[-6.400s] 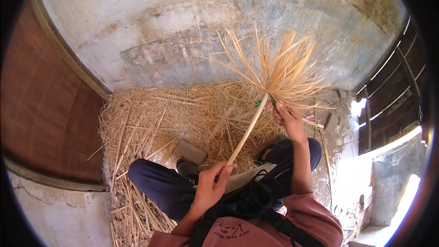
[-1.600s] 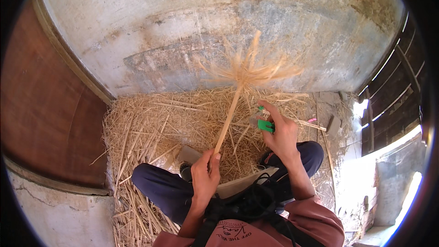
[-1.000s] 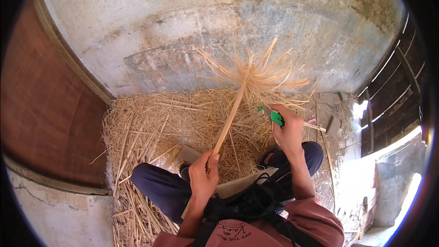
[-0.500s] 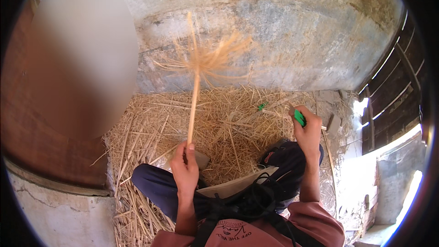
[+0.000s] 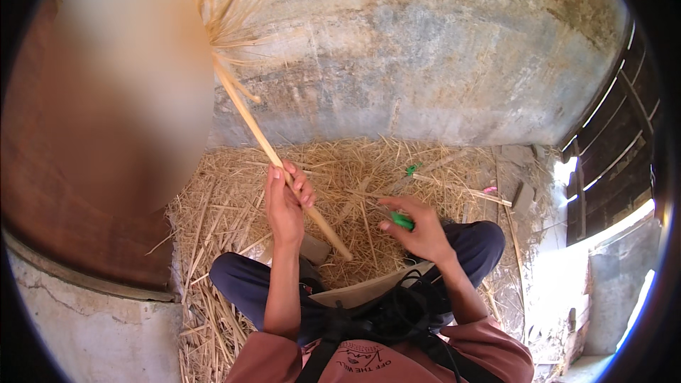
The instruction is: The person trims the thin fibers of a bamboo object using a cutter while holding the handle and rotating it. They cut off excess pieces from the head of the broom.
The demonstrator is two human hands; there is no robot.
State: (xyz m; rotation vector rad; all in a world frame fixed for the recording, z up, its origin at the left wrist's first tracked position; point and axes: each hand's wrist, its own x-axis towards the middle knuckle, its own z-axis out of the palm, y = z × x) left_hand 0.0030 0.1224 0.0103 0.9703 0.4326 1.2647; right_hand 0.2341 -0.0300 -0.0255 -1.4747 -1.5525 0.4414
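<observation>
My left hand (image 5: 286, 202) is wrapped round a pale, straw-coloured stick (image 5: 248, 120), perhaps bamboo or a plant stalk. The stick slants from the upper left to above my lap, and its lower end sticks out past my fingers. Its far end fans out into many thin strips (image 5: 225, 18), partly cut off by a blurred patch. To the right, my right hand (image 5: 424, 232) is closed on a small green-handled knife (image 5: 402, 220), whose blade barely shows. The knife is apart from the stick, a little right of its lower end.
Straw and shavings (image 5: 340, 177) litter the floor between my crossed legs and a stained wall (image 5: 425, 64). Stone blocks lie by my left knee (image 5: 312, 248) and at the right (image 5: 523, 197). A green scrap (image 5: 411, 170) rests on the straw. Dark slats (image 5: 613, 128) stand far right.
The stick has tipped to the upper left, and my left hand now grips it higher, leaving its lower end exposed. My right hand with the knife has moved left and down, nearer the stick.
</observation>
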